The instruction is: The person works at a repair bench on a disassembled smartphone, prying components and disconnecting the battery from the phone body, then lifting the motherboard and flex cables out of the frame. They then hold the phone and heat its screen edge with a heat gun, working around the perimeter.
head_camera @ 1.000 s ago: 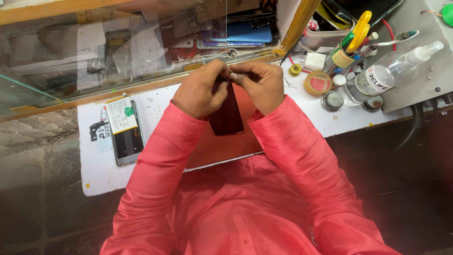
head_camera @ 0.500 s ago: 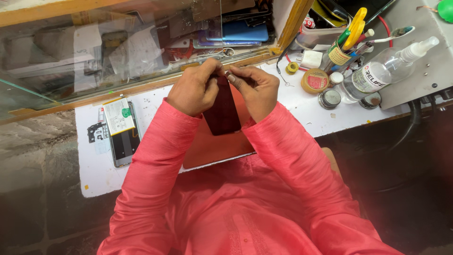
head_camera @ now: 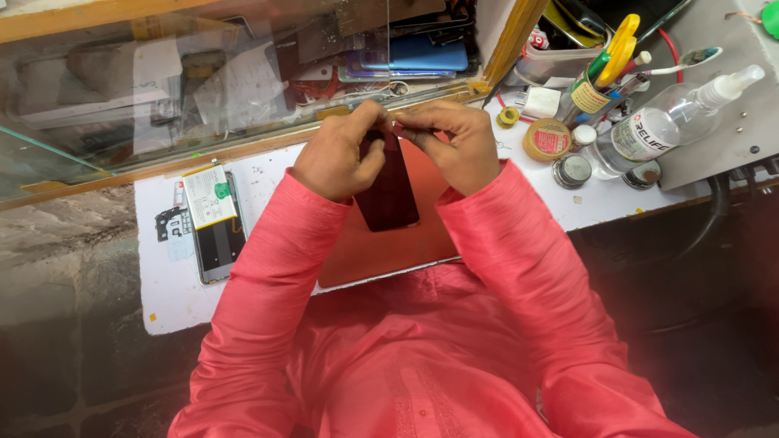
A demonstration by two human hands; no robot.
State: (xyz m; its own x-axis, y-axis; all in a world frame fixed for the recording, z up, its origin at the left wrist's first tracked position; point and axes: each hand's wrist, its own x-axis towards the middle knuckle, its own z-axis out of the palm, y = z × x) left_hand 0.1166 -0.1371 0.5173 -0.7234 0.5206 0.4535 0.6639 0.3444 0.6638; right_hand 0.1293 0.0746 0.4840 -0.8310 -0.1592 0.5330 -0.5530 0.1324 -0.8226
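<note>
Both my hands grip the far end of a dark rectangular phone panel, held lengthwise above an orange work mat. My left hand wraps the panel's left top corner with thumb and fingers. My right hand pinches the top edge from the right. The fingertips of both hands meet over that top edge, and what lies under them is hidden. Pink sleeves cover both forearms.
An opened phone with a white battery lies on the white bench at left. At right stand a clear spray bottle, a tool cup, round tins and a small tape roll. A glass case runs along the far edge.
Both hands stay on the panel's top end; the fingers shifted slightly along its edge. The camera view drifted a little, nothing else moved.
</note>
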